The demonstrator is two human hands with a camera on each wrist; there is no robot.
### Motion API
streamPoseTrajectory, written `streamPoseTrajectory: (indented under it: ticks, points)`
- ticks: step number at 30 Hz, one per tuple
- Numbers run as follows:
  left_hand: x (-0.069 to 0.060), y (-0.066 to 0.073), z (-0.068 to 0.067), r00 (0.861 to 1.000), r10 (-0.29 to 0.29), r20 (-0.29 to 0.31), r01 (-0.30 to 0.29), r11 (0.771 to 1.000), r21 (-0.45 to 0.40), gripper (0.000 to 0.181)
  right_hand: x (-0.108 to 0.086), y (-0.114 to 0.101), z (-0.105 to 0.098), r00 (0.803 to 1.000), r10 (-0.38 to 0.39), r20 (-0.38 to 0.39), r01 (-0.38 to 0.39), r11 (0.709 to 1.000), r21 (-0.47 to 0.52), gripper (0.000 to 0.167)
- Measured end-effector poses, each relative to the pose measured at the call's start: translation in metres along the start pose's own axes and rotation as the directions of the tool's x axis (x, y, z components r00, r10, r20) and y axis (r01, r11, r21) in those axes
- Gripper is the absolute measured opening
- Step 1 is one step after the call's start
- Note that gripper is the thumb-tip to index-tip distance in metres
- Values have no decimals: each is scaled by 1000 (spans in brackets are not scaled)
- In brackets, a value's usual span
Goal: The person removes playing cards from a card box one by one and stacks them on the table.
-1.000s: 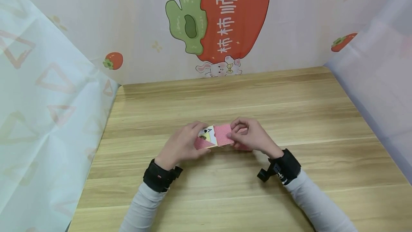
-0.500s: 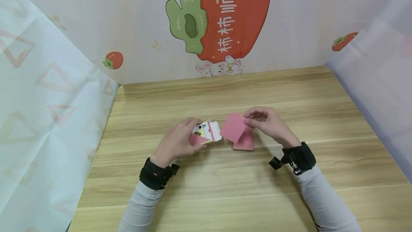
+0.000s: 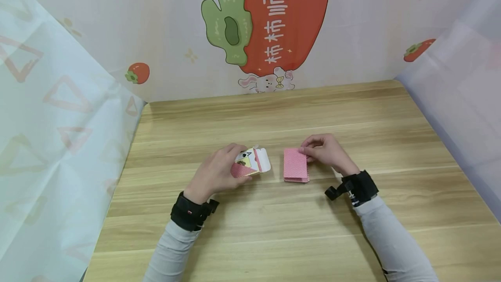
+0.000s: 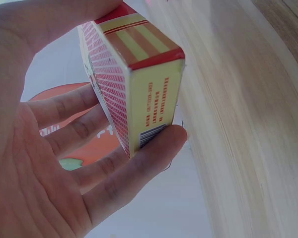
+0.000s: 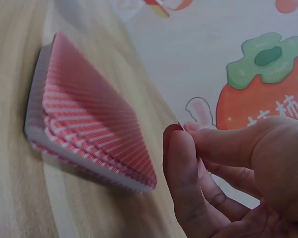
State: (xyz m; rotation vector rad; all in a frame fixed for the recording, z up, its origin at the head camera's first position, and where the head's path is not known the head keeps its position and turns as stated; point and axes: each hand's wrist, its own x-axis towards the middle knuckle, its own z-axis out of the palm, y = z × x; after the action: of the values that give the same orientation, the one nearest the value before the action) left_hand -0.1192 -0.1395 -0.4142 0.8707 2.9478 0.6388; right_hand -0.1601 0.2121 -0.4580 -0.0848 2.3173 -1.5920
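My left hand [image 3: 219, 171] grips a playing card box [image 4: 154, 94] between thumb and fingers. The box has a red pattern, pale yellow sides and a barcode; its white flap [image 3: 264, 160] stands out at the right end. An ace with a black suit mark shows on its upper face. To the right of the box, a stack of red-backed playing cards [image 3: 295, 163] lies face down, its upper cards slightly shifted. At the stack's upper right corner is my right hand [image 3: 326, 151]. In the right wrist view its thumb and fingertip [image 5: 181, 148] meet with no card visible between them.
The stack and both hands are over a wooden table [image 3: 250, 229]. A printed cloth [image 3: 172, 34] with a red fruit and a rabbit stands behind the table's far edge. Pale sheets [image 3: 58, 142] hang along both sides.
My right hand drew red-backed playing cards out of the box, carried them to the right and laid them on the stack. The box in my left hand shifted slightly left.
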Motion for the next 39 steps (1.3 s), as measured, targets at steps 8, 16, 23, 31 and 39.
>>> streamPoseTrajectory:
  ticks: [8, 16, 23, 31, 39]
  points:
    - [0, 0, 2, 1000, -2, -2, 2, 1000, 0, 72, 1, 2, 7, 992, -115, -58, 98, 966, -241, 12]
    - [0, 1, 2, 1000, -10, 9, 10, 1000, 0, 73, -2, -3, 15, 974, -193, -118, 127, 898, -422, 9]
    - [0, 1, 0, 1000, -2, 12, 2, 1000, 3, 72, -1, 0, 19, 971, -207, -120, 134, 887, -442, 8]
    - [0, 4, 2, 1000, 27, 2, -27, 1000, 10, 71, -4, -3, 20, 960, -252, -120, 179, 886, -427, 7]
    - [2, 9, 8, 995, 95, -14, -94, 995, 28, 69, -13, -21, 36, 913, -406, -53, 381, 891, -248, 5]
